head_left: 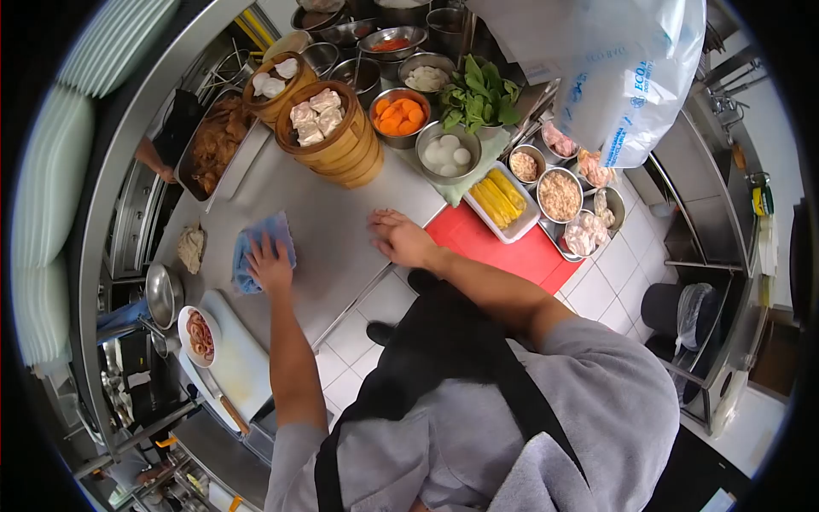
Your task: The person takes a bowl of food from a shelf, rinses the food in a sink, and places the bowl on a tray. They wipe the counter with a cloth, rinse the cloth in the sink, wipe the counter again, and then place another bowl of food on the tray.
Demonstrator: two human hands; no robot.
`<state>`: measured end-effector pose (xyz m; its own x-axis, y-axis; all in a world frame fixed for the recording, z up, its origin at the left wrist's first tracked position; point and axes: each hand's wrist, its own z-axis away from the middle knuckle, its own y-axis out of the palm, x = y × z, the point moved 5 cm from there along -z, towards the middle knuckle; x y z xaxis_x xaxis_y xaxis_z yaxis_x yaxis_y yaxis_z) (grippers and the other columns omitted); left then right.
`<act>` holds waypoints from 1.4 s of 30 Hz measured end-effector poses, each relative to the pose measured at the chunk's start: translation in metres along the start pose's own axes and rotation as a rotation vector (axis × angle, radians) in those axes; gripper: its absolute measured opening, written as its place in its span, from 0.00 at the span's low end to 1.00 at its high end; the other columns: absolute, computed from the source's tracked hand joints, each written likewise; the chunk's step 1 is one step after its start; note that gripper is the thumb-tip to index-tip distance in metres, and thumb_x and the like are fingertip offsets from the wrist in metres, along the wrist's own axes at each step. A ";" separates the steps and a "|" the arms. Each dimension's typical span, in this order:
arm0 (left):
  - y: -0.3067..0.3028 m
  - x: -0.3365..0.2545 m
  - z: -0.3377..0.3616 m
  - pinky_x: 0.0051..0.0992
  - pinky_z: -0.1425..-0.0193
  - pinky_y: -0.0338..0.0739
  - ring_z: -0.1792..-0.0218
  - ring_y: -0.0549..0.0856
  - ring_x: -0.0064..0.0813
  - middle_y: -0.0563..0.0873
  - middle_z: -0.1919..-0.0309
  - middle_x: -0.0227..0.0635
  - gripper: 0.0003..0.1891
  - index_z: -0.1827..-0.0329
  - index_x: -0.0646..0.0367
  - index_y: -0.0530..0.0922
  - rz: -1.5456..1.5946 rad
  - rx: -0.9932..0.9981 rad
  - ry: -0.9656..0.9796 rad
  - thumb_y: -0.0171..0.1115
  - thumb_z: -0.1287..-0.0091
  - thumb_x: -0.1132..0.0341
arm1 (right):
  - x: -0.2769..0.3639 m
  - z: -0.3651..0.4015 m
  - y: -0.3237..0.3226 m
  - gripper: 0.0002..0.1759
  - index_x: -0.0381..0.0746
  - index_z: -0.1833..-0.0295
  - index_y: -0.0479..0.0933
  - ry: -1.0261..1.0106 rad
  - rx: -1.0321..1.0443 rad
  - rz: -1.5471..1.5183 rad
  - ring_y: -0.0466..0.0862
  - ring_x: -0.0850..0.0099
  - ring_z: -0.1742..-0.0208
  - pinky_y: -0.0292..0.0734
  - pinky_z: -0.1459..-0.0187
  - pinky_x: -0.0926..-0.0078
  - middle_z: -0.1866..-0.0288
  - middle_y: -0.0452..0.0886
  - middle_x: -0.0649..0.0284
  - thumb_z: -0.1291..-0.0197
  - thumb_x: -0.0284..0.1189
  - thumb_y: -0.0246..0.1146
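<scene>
My left hand [270, 266] lies on a blue cloth [280, 229] on the steel counter, its fingers spread over the fabric. To the right, my right hand [401, 239] rests near the counter's front edge with loosely bent fingers, slightly blurred, and nothing visible in it. Beyond the hands stands a stack of bamboo steamers [363, 158] with pale wrapped pieces [317, 117] in the top one. A light crumpled cloth [190, 248] sits left of the blue one.
At left are a tray of brown food [222, 141], a white bowl [213, 352] and a knife [232, 413] on a cutting board [243, 363]. At right, a yellow-food container [509, 229] overlaps a red board [503, 260]. A plastic bag [631, 111] hangs above. Another person's hand [162, 171] shows far left.
</scene>
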<state>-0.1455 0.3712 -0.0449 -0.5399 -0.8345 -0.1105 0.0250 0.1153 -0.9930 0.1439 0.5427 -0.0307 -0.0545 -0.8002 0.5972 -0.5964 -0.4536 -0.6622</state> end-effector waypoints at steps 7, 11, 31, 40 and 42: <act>0.006 0.025 0.072 0.60 0.20 0.41 0.20 0.52 0.55 0.55 0.18 0.40 0.31 0.18 0.35 0.57 -0.082 0.021 0.170 0.47 0.24 0.47 | 0.005 -0.030 -0.140 0.10 0.38 0.55 0.81 0.276 -0.215 0.043 0.84 0.50 0.59 0.81 0.57 0.54 0.60 0.83 0.51 0.40 0.29 0.63; 0.005 0.020 0.092 0.62 0.21 0.41 0.20 0.53 0.55 0.54 0.18 0.40 0.32 0.18 0.38 0.56 -0.116 0.025 0.204 0.48 0.24 0.49 | -0.076 -0.052 -0.155 0.12 0.35 0.53 0.79 0.575 0.307 0.438 0.86 0.47 0.52 0.83 0.54 0.53 0.53 0.85 0.45 0.42 0.27 0.59; -0.050 -0.196 0.136 0.42 0.51 0.76 0.61 0.83 0.43 0.86 0.65 0.38 0.10 0.51 0.59 0.84 0.582 0.040 0.920 0.62 0.35 0.71 | -0.021 -0.006 -0.278 0.07 0.39 0.59 0.82 0.533 -0.342 0.183 0.85 0.46 0.66 0.80 0.62 0.53 0.70 0.84 0.47 0.39 0.29 0.62; -0.107 -0.358 0.287 0.36 0.53 0.79 0.63 0.84 0.40 0.86 0.67 0.39 0.10 0.51 0.59 0.85 0.769 0.508 1.707 0.63 0.34 0.70 | -0.101 0.385 -0.114 0.13 0.33 0.62 0.81 1.600 -0.714 0.181 0.85 0.46 0.62 0.79 0.58 0.49 0.64 0.85 0.43 0.40 0.34 0.60; -0.099 -0.349 0.303 0.36 0.52 0.79 0.62 0.84 0.40 0.87 0.64 0.41 0.10 0.51 0.59 0.85 0.765 0.576 1.692 0.63 0.33 0.69 | -0.053 0.475 -0.097 0.14 0.31 0.55 0.79 1.857 -0.523 0.208 0.83 0.41 0.53 0.79 0.49 0.47 0.55 0.83 0.39 0.46 0.25 0.59</act>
<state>0.2952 0.4876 0.0794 -0.3975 0.6380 -0.6595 0.6500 -0.3115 -0.6932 0.5850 0.4427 -0.2132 -0.5820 0.6895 0.4311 -0.5930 0.0029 -0.8052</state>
